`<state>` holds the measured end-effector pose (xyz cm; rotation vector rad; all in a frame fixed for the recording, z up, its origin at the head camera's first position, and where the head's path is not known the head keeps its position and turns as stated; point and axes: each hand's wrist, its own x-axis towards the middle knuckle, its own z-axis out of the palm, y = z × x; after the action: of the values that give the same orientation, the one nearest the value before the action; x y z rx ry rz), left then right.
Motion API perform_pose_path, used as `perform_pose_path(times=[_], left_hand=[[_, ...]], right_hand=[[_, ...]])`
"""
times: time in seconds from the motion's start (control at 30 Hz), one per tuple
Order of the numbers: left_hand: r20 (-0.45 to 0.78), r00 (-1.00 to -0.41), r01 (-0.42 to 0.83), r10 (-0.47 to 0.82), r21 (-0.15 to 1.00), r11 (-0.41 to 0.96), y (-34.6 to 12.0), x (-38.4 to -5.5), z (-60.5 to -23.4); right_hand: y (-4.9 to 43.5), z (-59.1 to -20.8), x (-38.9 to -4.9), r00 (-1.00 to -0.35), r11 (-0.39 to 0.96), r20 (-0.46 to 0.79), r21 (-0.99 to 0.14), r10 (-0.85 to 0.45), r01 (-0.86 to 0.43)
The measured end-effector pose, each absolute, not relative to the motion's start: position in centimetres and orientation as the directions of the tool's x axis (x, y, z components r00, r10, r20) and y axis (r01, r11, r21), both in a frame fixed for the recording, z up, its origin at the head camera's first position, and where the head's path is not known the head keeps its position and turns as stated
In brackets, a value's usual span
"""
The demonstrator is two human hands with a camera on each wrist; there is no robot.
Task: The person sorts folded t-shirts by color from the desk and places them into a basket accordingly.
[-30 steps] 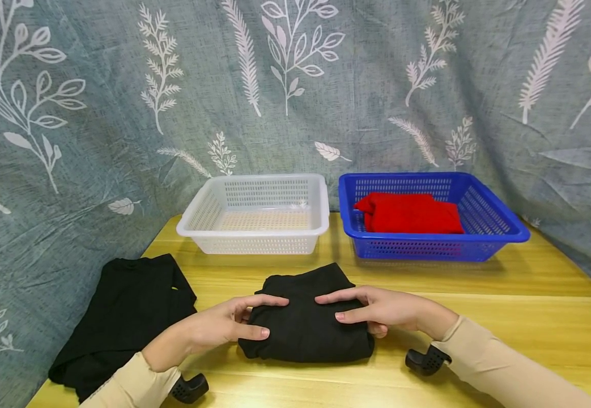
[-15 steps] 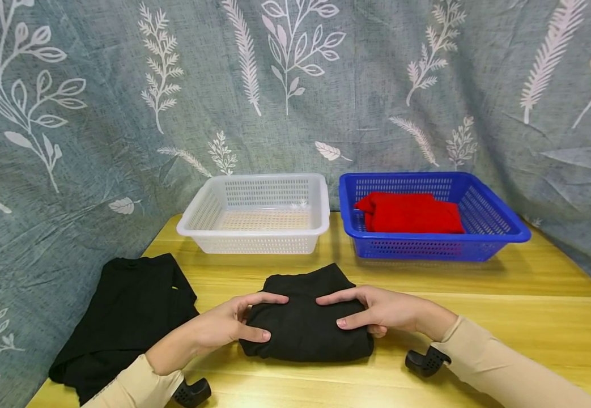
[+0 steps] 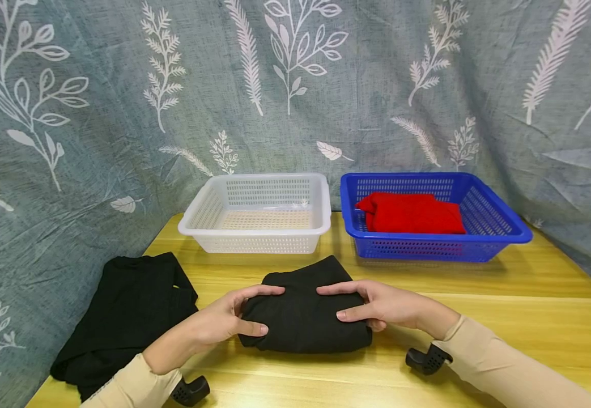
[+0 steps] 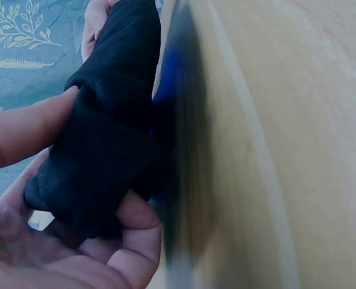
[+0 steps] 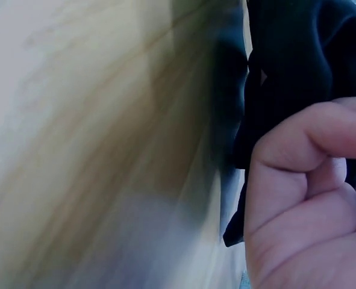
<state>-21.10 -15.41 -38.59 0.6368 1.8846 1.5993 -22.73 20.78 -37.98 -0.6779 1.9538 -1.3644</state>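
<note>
A folded black garment (image 3: 307,326) is held between both hands at the front middle of the wooden table. My left hand (image 3: 219,323) grips its left side, thumb and forefinger on top, and the left wrist view shows other fingers curled beneath the cloth (image 4: 105,150). On the opposite side, my right hand (image 3: 392,306) grips the garment with thumb and forefinger over the top. Curled fingers of that hand show at the cloth's edge (image 5: 292,72) in the right wrist view. The wrist views show the bundle close over the tabletop.
A white mesh basket (image 3: 254,233) stands behind the garment. To its right is a blue basket (image 3: 433,237) with folded red cloth (image 3: 412,214) inside. Another black garment (image 3: 127,306) lies at the table's left edge, beside the left forearm. A patterned curtain (image 3: 295,141) hangs behind.
Both hands have raised the folded black garment slightly, and it has shifted a little away from the table's front. The baskets and the other black garment stay put.
</note>
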Motion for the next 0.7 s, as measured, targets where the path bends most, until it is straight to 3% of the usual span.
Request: perform_pose_path(times=[0.7], left_hand=[[-0.09,-0.804,0.112,0.588,0.948,0.299,-16.9,-21.0,-35.3]], right_hand=[[19.5,-35.0,-23.4,-0.696,0.372,-0.129,-0.904,-0.707,-0.21]])
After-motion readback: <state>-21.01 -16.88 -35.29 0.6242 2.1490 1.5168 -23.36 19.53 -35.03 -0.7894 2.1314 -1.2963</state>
